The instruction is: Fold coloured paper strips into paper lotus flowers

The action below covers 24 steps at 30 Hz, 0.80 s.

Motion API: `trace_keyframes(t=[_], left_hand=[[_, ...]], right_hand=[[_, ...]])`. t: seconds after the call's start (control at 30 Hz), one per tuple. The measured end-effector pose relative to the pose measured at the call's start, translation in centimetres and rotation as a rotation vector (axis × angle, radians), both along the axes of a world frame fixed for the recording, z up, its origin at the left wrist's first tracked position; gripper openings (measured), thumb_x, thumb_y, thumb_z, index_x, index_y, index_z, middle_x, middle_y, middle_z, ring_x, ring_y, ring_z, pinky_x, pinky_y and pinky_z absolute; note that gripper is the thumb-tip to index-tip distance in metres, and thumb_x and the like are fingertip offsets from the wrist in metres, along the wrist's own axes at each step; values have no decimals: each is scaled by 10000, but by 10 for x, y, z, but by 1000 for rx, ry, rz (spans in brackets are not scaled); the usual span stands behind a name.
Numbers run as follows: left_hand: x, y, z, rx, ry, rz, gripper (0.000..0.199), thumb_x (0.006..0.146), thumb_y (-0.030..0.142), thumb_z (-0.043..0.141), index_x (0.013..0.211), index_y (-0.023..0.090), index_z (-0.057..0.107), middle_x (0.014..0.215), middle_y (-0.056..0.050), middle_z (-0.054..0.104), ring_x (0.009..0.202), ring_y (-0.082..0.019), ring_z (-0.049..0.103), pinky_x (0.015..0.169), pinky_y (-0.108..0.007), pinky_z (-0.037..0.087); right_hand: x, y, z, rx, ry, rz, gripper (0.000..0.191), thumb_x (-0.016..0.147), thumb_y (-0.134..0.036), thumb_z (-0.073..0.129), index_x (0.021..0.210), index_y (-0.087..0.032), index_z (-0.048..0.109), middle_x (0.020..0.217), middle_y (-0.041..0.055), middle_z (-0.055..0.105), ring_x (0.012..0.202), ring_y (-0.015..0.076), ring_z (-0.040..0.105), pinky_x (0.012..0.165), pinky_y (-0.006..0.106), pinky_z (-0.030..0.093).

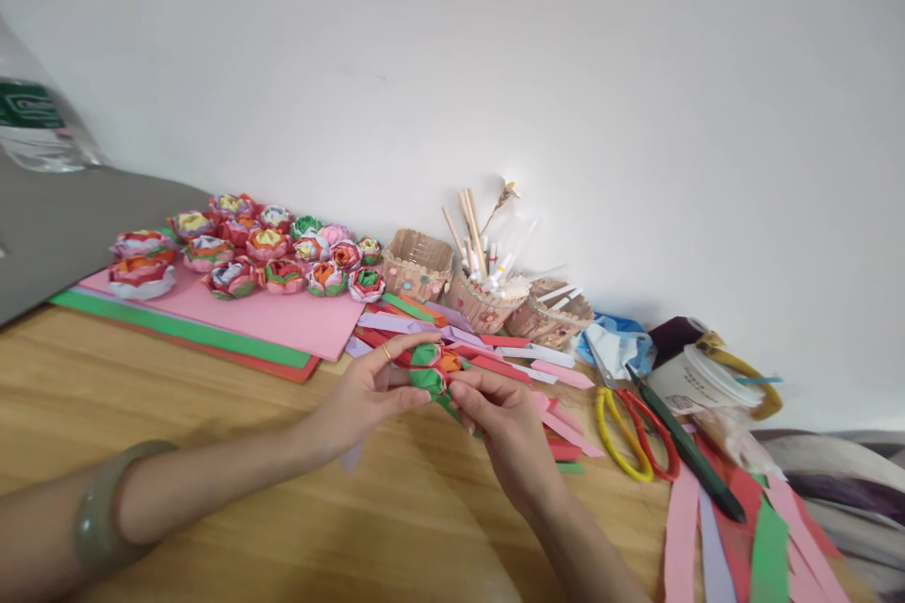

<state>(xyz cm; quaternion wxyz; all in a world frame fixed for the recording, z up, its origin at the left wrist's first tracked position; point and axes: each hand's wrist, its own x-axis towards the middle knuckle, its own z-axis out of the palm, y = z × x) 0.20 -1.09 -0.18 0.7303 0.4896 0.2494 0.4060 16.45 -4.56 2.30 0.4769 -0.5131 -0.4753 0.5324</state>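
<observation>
Pinching the green-and-orange paper flower point(429, 379) between fingers point(410, 340) at frame centre, your left hand point(374, 386) flanks its left, your right hand point(505, 415) its right (neither nearer).

Head-worn camera looks from above the wooden table point(304, 537), facing forward and down toward the pale wall point(396, 66); left hand point(378, 386) and right hand point(505, 419) register close, near mid-frame

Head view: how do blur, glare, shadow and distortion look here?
Head view: slightly soft, lettering on the white tub hard to read; head view: no harsh glare on the wall; head view: soft shadow on the table below the held paper flower; head view: left-edge bottle looks slanted, perhaps wide-angle distortion.
</observation>
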Motion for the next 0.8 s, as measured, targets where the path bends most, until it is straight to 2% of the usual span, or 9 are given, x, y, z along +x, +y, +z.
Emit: trace_keyframes(t=[0.1,0.27,0.33,0.47,0.67,0.8], left_hand=[[0,0,0,-6,7,-7,608,678,259,711,1240,212,483,925,-50,689,893,-212,626,823,-339,460],[-1,-2,5,-39,27,4,582,660,236,721,1198,196,503,937,-41,673,891,-187,610,803,-299,455],[-1,-3,6,-47,49,7,588,660,236,719,1203,195,499,903,-34,674,859,-177,608,771,-282,452],[-1,-3,7,-45,75,17,595,653,225,721,1205,193,501,858,-25,668,803,-163,595,736,-271,446],[-1,-2,6,-23,36,-9,537,649,199,719,1154,208,538,898,-26,666,793,-156,592,752,-286,453],[0,-1,1,7,-1,-11,521,626,193,740,1118,243,576,1045,-33,627,823,-159,594,768,-296,462]], right_hand=[[-1,-2,4,35,-107,16,239,688,-393,684,692,-157,647,552,-34,486,456,71,359,441,213,299],[2,-5,11,312,-449,98,244,854,-324,496,690,-171,593,636,-1,489,566,111,444,504,219,357],[4,-5,11,344,-511,116,246,872,-296,469,697,-172,590,651,5,496,588,116,454,519,220,362],[5,-3,11,278,-483,92,208,833,-319,533,732,-169,636,630,-3,509,545,108,435,488,221,339],[5,-3,14,113,-269,82,200,731,-348,639,670,-159,656,599,-11,519,503,85,380,450,217,285],[4,-3,15,87,-218,77,179,678,-321,687,618,-158,646,591,-13,538,518,87,417,477,222,320]])
